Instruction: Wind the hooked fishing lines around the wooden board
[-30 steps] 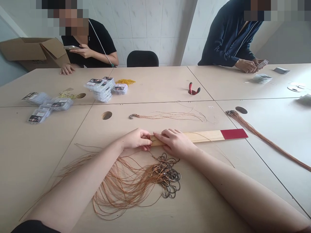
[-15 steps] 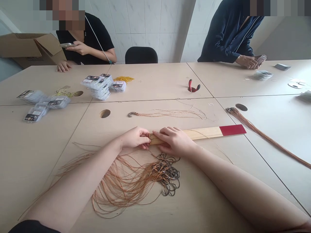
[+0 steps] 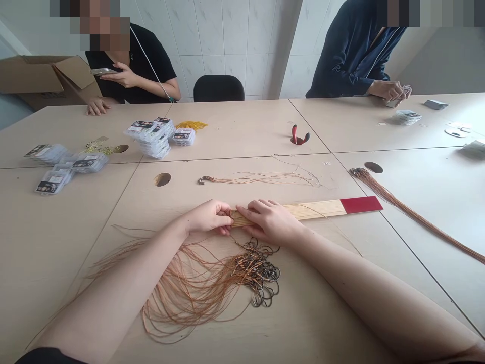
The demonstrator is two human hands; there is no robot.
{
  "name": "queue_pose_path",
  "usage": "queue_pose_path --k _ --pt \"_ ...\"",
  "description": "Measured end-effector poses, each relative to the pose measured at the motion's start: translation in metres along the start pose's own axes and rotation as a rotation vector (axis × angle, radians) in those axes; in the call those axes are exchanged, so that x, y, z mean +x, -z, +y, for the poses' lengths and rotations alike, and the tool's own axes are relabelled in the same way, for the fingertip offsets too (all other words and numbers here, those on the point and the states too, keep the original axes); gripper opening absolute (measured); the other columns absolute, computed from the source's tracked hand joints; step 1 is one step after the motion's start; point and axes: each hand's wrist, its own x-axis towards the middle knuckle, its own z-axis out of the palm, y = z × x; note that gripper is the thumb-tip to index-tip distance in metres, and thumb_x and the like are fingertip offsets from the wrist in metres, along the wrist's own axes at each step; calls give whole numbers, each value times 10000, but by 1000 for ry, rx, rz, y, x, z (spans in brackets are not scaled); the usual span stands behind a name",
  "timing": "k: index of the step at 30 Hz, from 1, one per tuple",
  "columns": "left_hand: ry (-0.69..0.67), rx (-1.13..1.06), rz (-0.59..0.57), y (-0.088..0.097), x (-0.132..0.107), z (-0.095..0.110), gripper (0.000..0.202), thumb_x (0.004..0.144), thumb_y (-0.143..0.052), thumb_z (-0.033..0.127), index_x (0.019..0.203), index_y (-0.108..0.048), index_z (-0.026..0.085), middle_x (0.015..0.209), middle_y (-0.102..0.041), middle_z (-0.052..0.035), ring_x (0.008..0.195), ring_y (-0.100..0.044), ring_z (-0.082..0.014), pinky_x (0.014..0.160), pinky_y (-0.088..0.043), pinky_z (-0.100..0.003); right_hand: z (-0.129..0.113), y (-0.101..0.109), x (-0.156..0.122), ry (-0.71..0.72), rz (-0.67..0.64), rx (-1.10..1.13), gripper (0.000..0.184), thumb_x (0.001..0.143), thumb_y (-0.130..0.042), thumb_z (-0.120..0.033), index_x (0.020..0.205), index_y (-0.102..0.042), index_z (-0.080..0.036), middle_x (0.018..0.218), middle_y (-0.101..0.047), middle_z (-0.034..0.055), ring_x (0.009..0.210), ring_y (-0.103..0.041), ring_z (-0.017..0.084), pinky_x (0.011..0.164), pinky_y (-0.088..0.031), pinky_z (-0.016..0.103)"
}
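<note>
A flat wooden strip [image 3: 322, 209] with a dark red end lies across the table in front of me. My left hand [image 3: 210, 217] pinches its left end, where a small dark bit, too small to make out, shows by the fingertips. My right hand [image 3: 269, 220] is closed over the strip just beside, fingers on top and thumb on the near side. A thin brown line [image 3: 341, 233] trails off the strip toward my right forearm. Below my hands lies a heap of large fishing hooks [image 3: 261, 273] tied to orange-brown lines [image 3: 189, 298], partly hidden by my left forearm.
Beyond the strip lies a small bunch of hooked lines [image 3: 257, 179]; a thicker bundle [image 3: 409, 210] is at right. Red-handled pliers [image 3: 299, 136] stand in a table hole. Clear plastic boxes [image 3: 153, 136] are stacked at left. Two people sit opposite, one holding a phone [image 3: 104, 72].
My hands and the strip keep their places. The whole view has shifted slightly. The hands of the person at far right have moved a little around the small item they hold.
</note>
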Motion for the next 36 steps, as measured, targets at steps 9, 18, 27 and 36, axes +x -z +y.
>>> queue_pose_path --k 9,18,27,36 --pt "24 -3 8 -1 -1 4 70 742 -546 199 733 -536 130 621 -587 1 569 -608 -119 552 -496 -232 -1 2 1 -11 -19 -3 495 868 -425 -401 1313 -370 -194 1003 -510 94 897 -470 199 792 -405 343" --pt "6 -6 0 -1 -1 1 75 767 -533 207 746 -544 137 608 -605 0 573 -617 -121 550 -497 -226 -1 1 1 -7 -27 6 504 872 -414 -404 1320 -359 -180 1013 -514 100 904 -476 204 792 -406 349" --pt "32 4 13 -1 -2 4 90 749 -548 219 720 -537 134 610 -602 -6 579 -617 -128 563 -502 -241 0 0 0 -3 -12 19 496 872 -416 -400 1304 -378 -158 1024 -522 111 933 -482 208 800 -410 358" --pt "24 -21 4 -1 -1 4 115 761 -563 239 716 -528 139 589 -608 -2 561 -615 -115 533 -497 -211 0 0 1 -1 -7 11 504 870 -423 -403 1312 -368 -167 1031 -522 111 935 -482 210 793 -411 356"
